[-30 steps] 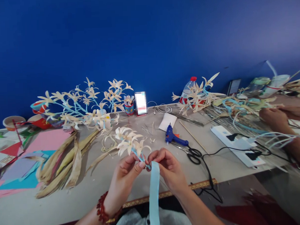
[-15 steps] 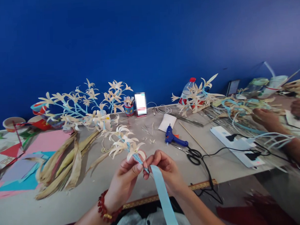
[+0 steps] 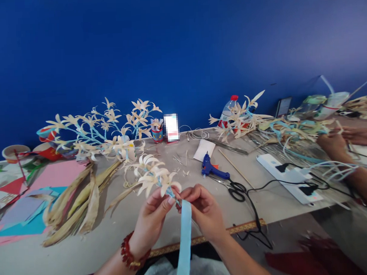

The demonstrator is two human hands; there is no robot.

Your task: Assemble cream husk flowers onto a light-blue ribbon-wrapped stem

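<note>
My left hand [image 3: 157,212], with a red bead bracelet at its wrist, pinches the wrapped blue stem of a cream flower spray [image 3: 151,174]. The flowers, made of pale husk-like petals, point away from me and to the left. Close beside it, my right hand [image 3: 205,211] is closed on a light blue ribbon [image 3: 185,237] at the stem's lower end. The ribbon hangs down toward my lap. Both hands nearly touch, and the fingertips partly hide the stem end.
Right of my hands lie a blue glue gun [image 3: 213,168], black-handled scissors [image 3: 237,191] and a white power strip [image 3: 283,178] with cables. Dried husks [image 3: 79,205] and coloured paper [image 3: 24,223] lie left. Flower branches [image 3: 96,132] stand behind. A co-worker's hands [image 3: 334,144] work at far right.
The hanging ribbon has swung left and now drops more steeply. The flower spray has turned slightly in my fingers. At the far right, the co-worker's hands have come closer together.
</note>
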